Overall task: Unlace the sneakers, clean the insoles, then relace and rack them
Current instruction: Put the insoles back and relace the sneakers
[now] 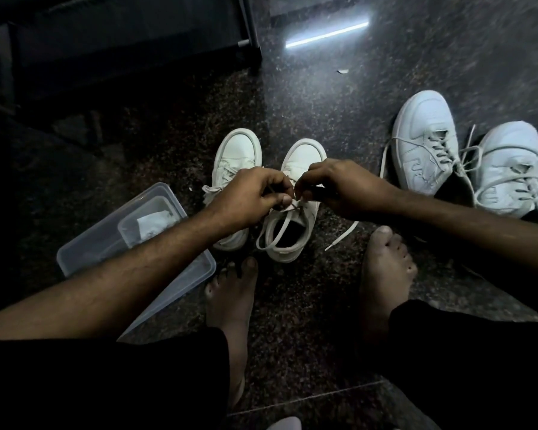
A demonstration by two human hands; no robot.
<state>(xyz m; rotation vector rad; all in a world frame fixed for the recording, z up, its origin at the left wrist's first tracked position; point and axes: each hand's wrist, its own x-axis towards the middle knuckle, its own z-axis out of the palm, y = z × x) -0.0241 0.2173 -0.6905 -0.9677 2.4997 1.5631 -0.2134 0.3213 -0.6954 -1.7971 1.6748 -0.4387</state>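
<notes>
Two small white sneakers stand side by side on the dark floor, toes pointing away from me. Over the right small sneaker (305, 156), my left hand (249, 197) and my right hand (339, 187) both pinch its white lace (277, 231) near the top eyelets. A loop of the lace hangs across the shoe's opening, and one end trails on the floor to the right. The left small sneaker (238, 150) is partly hidden by my left hand.
A larger pair of white sneakers (426, 144) with loose laces sits at the right. A clear plastic tub (84, 246) holding a smaller container and a white cloth lies at the left. A dark rack frame (246, 26) stands at the back left. My bare feet rest near the shoes.
</notes>
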